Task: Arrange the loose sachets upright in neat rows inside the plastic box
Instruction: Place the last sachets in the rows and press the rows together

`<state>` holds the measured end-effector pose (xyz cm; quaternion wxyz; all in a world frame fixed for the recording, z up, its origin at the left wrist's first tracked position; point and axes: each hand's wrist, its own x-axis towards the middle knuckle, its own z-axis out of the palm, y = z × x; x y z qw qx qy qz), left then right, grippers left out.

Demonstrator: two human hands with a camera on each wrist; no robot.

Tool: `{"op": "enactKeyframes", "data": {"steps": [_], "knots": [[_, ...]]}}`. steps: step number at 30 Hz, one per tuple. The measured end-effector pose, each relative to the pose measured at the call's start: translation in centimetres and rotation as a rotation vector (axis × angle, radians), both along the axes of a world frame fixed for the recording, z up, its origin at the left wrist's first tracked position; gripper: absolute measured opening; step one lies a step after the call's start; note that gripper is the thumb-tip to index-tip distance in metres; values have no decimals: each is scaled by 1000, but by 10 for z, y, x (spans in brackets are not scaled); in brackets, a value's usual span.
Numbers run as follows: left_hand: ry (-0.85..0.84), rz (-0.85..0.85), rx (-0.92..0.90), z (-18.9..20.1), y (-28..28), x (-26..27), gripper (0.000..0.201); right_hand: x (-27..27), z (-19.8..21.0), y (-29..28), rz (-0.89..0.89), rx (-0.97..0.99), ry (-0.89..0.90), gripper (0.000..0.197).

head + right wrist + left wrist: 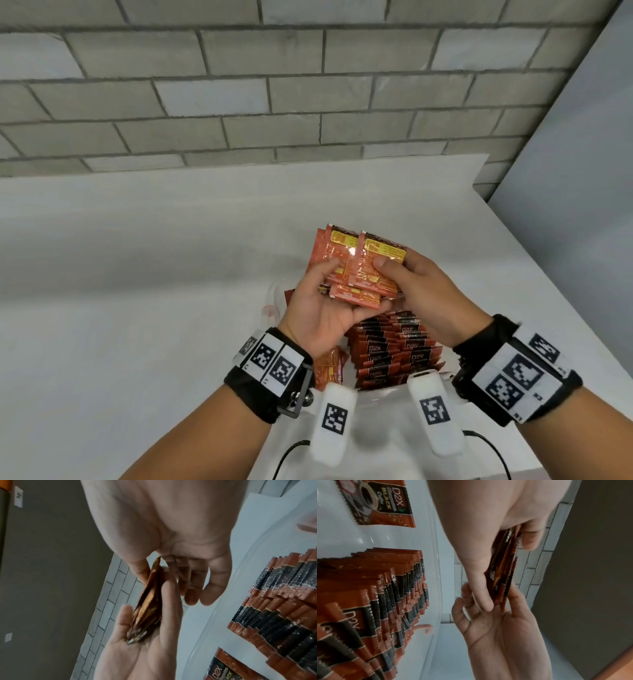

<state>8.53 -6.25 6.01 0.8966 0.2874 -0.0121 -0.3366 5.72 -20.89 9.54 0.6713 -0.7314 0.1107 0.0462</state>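
Observation:
A bunch of orange sachets (356, 270) is held upright above the clear plastic box (274, 294). My left hand (342, 291) cups the bunch from below, thumb on its front. My right hand (394, 277) pinches the right side of the bunch with thumb on the front. Below the hands, rows of upright sachets (394, 349) fill the box's right part. In the left wrist view the bunch (503, 568) sits edge-on between both hands, beside the rows (385, 595). The right wrist view shows the bunch (149, 601) and the rows (283, 608).
One loose sachet (382, 503) lies flat on the box floor left of the rows, also visible in the head view (329, 370). The box stands on a white table (137, 274) against a block wall (239, 85). The table edge (548, 274) runs along the right.

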Motion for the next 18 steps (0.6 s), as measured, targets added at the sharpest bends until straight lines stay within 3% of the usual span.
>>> {"op": "enactKeyframes", "data": {"steps": [3,9,18], "knots": [[0,31,61,1,1,1,33,-4,-1,-8,-40,26,12,22],[-85,19,205,2,-2,-4,44,-7,-4,-8,-73,56,19,20],[9,37,106,5,-2,-2,34,-7,-4,-12,-141,84,14,19]]}}
